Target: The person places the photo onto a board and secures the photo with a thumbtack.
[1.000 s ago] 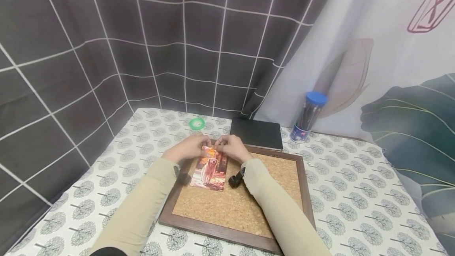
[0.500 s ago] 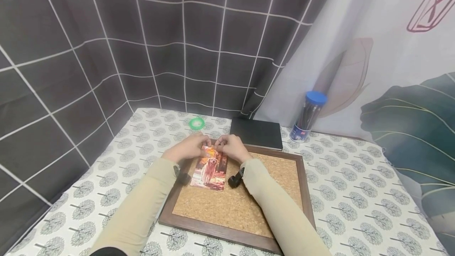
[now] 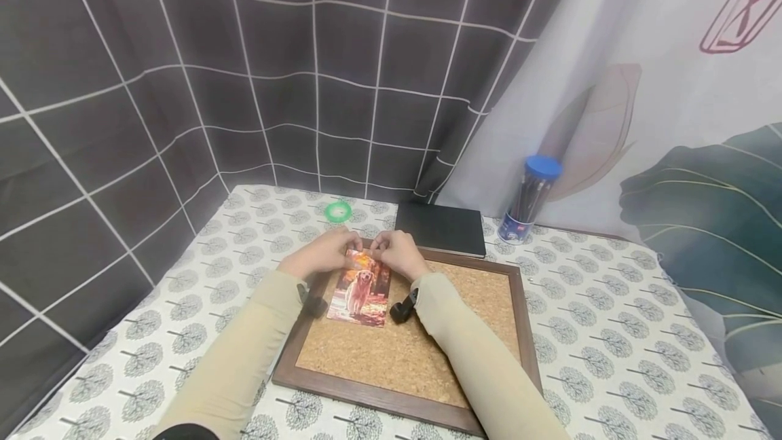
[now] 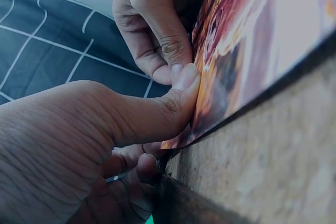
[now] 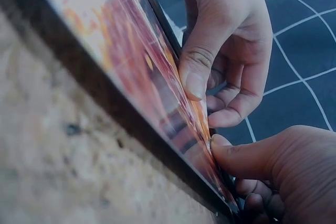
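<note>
A glossy photo of a golden dog among autumn leaves [image 3: 359,294] lies over the left part of a cork board [image 3: 421,365] with a brown wooden frame. At the photo's top edge my left hand [image 3: 320,253] pinches the left side. A short gap away, my right hand [image 3: 402,254] pinches the same edge farther right. In the left wrist view, the left thumb [image 4: 163,108] presses on the picture face while the fingers curl behind it. The right wrist view has the right thumb [image 5: 241,156] at the edge too. The photo bows slightly off the cork near the hands.
A black notebook [image 3: 440,228] sits just behind the board's far edge. Green tape roll [image 3: 338,212] lies at the back left. A blue-lidded clear tub of dark sticks [image 3: 530,202] stands at the back right. Tree-print cloth [image 3: 611,331] covers the table.
</note>
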Tool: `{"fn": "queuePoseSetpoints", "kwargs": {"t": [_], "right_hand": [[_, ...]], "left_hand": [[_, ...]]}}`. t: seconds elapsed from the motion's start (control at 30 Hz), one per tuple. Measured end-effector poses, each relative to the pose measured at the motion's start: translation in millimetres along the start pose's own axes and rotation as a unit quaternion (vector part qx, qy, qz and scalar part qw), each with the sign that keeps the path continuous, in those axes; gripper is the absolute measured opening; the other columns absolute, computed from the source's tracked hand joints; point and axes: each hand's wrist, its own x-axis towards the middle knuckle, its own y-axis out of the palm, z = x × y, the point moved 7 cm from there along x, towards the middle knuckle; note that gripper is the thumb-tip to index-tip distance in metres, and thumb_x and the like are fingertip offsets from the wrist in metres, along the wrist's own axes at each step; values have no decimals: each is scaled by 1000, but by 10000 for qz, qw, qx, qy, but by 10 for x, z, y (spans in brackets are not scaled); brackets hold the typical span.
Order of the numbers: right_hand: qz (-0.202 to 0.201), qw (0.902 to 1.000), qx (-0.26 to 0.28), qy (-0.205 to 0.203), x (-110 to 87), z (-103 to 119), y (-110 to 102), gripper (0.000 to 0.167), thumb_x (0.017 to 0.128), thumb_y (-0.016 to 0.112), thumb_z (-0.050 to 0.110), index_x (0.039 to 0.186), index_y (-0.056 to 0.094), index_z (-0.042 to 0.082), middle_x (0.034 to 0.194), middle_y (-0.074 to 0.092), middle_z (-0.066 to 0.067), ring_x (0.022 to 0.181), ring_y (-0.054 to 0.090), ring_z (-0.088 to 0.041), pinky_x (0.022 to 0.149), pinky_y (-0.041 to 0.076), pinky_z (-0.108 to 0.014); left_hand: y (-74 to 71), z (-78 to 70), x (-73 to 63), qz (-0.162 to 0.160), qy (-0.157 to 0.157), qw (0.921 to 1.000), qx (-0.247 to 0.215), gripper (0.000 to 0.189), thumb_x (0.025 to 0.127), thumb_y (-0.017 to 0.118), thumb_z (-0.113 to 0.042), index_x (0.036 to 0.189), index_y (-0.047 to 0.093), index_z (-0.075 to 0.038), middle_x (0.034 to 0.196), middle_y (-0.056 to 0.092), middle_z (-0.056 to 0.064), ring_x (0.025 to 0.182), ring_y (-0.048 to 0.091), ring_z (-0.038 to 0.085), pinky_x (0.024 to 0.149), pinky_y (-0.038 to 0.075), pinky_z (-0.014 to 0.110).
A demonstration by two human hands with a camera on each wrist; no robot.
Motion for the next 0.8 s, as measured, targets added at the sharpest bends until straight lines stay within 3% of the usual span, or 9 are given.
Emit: {"fn": "queuePoseSetpoints", "kwargs": {"t": [0.4,0.57,0.63,0.7,0.8], "right_hand": [[-16,10000,-42,24,2,6,-3,7,83,77,15,83,71,13,67,60,1,64,53,-15,63,45,-29],[97,9981,575,174,-18,-38,-81,13,87,77,25,89,72,13,80,67,0,76,59,-14,74,48,-30],[193,9944,1007,255,-24,-64,-131,16,89,75,27,93,72,12,86,69,-3,76,59,-14,72,49,-30],[380,9889,1416,259,-38,-58,-190,19,92,73,27,98,71,9,91,70,-8,75,59,-16,69,50,-30],[842,9843,1552,-15,-125,39,-369,24,95,70,26,107,70,6,100,70,-16,79,62,-24,70,54,-34]], "left_hand": [[4,10,7,-25,29,9999,-124,36,79,84,-25,107,65,-11,102,59,5,96,56,22,91,50,43],[17,24,5,23,-41,9998,-200,36,80,83,-25,108,65,-11,105,58,5,98,56,22,91,50,43],[12,19,-6,47,-3,9998,-209,37,81,82,-27,109,65,-11,106,58,6,99,56,23,91,50,43],[-11,2,-32,61,73,9997,-222,38,83,81,-29,110,65,-10,108,58,7,100,57,24,91,51,44],[-115,-20,-120,56,70,9993,-371,40,86,79,-31,115,63,-8,111,61,7,102,59,24,92,51,44]]}}
